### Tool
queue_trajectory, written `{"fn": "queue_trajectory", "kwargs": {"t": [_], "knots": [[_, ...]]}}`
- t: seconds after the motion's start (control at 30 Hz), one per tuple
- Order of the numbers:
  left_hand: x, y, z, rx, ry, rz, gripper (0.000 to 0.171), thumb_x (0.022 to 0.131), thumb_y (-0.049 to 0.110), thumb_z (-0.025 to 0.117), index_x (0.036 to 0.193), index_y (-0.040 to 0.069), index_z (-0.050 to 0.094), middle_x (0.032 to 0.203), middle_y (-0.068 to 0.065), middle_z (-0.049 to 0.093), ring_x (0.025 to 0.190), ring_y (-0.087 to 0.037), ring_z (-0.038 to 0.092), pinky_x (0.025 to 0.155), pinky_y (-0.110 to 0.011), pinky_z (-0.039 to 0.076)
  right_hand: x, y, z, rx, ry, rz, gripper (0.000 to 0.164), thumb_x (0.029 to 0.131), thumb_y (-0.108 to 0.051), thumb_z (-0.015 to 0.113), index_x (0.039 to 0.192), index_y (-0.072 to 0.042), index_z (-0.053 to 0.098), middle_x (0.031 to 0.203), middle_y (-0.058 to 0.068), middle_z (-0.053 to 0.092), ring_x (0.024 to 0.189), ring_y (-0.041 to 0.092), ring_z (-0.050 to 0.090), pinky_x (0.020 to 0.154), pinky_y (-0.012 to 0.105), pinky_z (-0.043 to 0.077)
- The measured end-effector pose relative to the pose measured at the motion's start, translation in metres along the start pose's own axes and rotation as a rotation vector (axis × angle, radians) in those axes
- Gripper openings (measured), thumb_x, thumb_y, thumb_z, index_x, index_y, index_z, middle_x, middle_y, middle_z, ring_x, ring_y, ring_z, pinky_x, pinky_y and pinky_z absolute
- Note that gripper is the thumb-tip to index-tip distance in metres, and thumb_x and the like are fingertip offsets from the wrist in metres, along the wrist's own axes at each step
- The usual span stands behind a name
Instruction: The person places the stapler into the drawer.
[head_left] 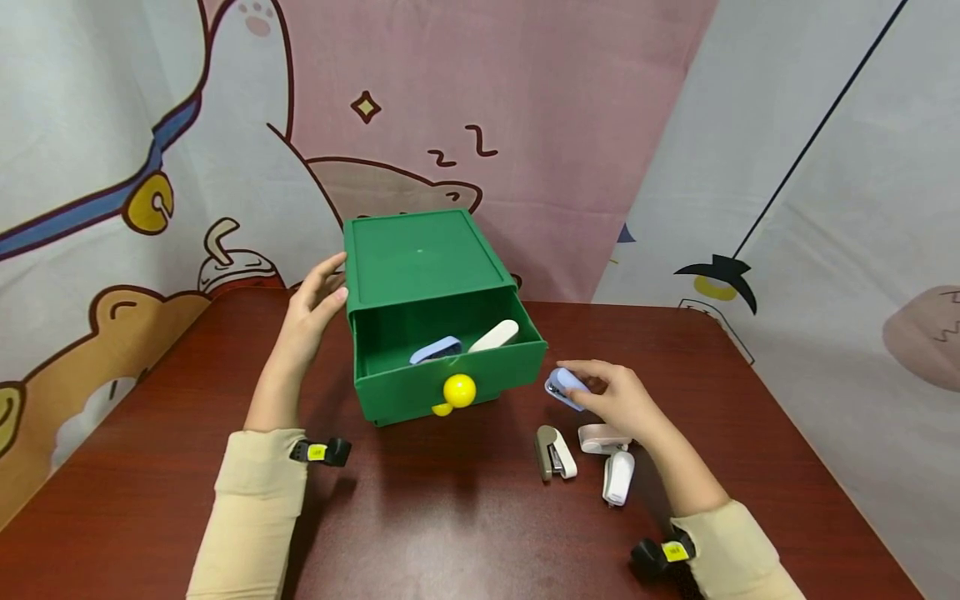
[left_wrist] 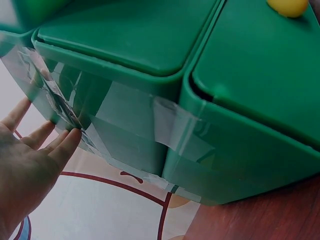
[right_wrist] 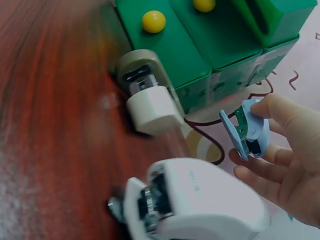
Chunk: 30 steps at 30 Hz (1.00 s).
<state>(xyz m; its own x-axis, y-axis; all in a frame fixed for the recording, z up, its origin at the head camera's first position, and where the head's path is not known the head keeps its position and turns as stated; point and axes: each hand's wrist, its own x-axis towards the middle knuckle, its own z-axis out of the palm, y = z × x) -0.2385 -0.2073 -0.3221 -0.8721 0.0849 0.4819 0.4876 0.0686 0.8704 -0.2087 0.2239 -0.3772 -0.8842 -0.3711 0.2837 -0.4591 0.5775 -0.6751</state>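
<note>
A green drawer cabinet point(head_left: 423, 258) stands in the middle of the table, its top drawer point(head_left: 401, 390) pulled out. Inside the drawer lie a blue stapler point(head_left: 437, 348) and a white, stapler-like thing point(head_left: 497, 335). My left hand point(head_left: 306, 310) touches the cabinet's left side with its fingers extended; the left wrist view shows the fingertips at the clear tape point(left_wrist: 175, 120) there. To the right of the drawer, my right hand point(head_left: 618, 398) pinches a light blue stapler point(right_wrist: 257, 129) between thumb and fingers, held above the table.
Near my right hand lie a brown-and-white stapler point(head_left: 555, 454), a pink stapler point(head_left: 600, 438) and a white stapler point(head_left: 618, 477). Yellow round knobs point(head_left: 459, 391) stick out from the drawer fronts. A printed cloth point(head_left: 570, 150) hangs behind the table point(head_left: 465, 533).
</note>
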Motion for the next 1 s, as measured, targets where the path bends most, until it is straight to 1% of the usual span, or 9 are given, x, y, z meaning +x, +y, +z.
{"fn": "queue_trajectory", "kwargs": {"t": [0.2, 0.4, 0.53, 0.63, 0.73, 0.87, 1.0], "knots": [[0.0, 0.002, 0.001, 0.004, -0.002, -0.005, 0.051, 0.099, 0.016, 0.049, 0.148, 0.01, 0.038, 0.141, -0.019, 0.04, 0.133, -0.026, 0.036, 0.105, -0.047, 0.028, -0.001, -0.01, -0.01, -0.01, 0.05, 0.001, 0.04, 0.085, -0.002, 0.07, 0.124, -0.007, 0.065, 0.104, 0.008, 0.065, 0.077, 0.021, 0.057, 0.058, 0.028, 0.049], [0.0, 0.001, 0.0, 0.006, -0.004, -0.006, 0.051, 0.099, 0.017, 0.049, 0.148, 0.011, 0.038, 0.141, -0.019, 0.041, 0.133, -0.025, 0.036, 0.105, -0.047, 0.028, -0.003, -0.025, -0.016, -0.019, 0.115, -0.043, 0.04, 0.083, -0.003, 0.072, 0.122, -0.011, 0.067, 0.096, 0.0, 0.065, 0.079, 0.018, 0.055, 0.057, 0.027, 0.047], [-0.001, 0.002, 0.0, 0.016, -0.004, -0.01, 0.051, 0.099, 0.018, 0.049, 0.148, 0.012, 0.037, 0.142, -0.018, 0.04, 0.135, -0.028, 0.033, 0.106, -0.051, 0.026, -0.004, -0.032, -0.02, -0.004, 0.149, -0.073, 0.041, 0.083, -0.002, 0.072, 0.123, -0.011, 0.067, 0.097, 0.0, 0.065, 0.078, 0.016, 0.055, 0.059, 0.026, 0.047], [-0.002, 0.002, 0.0, 0.016, -0.006, -0.009, 0.052, 0.099, 0.018, 0.048, 0.148, 0.011, 0.036, 0.143, -0.018, 0.039, 0.135, -0.03, 0.032, 0.106, -0.052, 0.025, -0.004, -0.037, -0.023, 0.01, 0.181, -0.092, 0.041, 0.083, -0.001, 0.071, 0.123, -0.011, 0.067, 0.098, 0.001, 0.065, 0.077, 0.015, 0.055, 0.061, 0.023, 0.047], [-0.002, 0.002, 0.0, 0.013, -0.007, -0.007, 0.052, 0.099, 0.017, 0.048, 0.148, 0.011, 0.036, 0.143, -0.018, 0.039, 0.135, -0.031, 0.032, 0.106, -0.052, 0.025, -0.005, -0.042, -0.026, 0.024, 0.218, -0.115, 0.041, 0.083, 0.001, 0.071, 0.123, -0.009, 0.067, 0.099, 0.004, 0.065, 0.08, 0.013, 0.055, 0.064, 0.02, 0.048], [-0.002, 0.002, 0.0, 0.017, -0.006, -0.009, 0.052, 0.099, 0.018, 0.048, 0.149, 0.011, 0.036, 0.142, -0.018, 0.04, 0.134, -0.03, 0.033, 0.105, -0.051, 0.026, -0.006, -0.052, -0.032, 0.035, 0.264, -0.136, 0.041, 0.083, 0.003, 0.071, 0.122, -0.006, 0.066, 0.102, 0.006, 0.065, 0.085, 0.01, 0.056, 0.07, 0.016, 0.048], [-0.002, 0.002, 0.0, 0.023, -0.005, -0.009, 0.051, 0.099, 0.018, 0.048, 0.148, 0.011, 0.036, 0.142, -0.017, 0.041, 0.134, -0.028, 0.034, 0.105, -0.051, 0.027, -0.006, -0.064, -0.037, 0.04, 0.312, -0.146, 0.042, 0.08, 0.007, 0.072, 0.121, -0.003, 0.067, 0.102, 0.008, 0.065, 0.086, 0.007, 0.055, 0.073, 0.014, 0.047]]}}
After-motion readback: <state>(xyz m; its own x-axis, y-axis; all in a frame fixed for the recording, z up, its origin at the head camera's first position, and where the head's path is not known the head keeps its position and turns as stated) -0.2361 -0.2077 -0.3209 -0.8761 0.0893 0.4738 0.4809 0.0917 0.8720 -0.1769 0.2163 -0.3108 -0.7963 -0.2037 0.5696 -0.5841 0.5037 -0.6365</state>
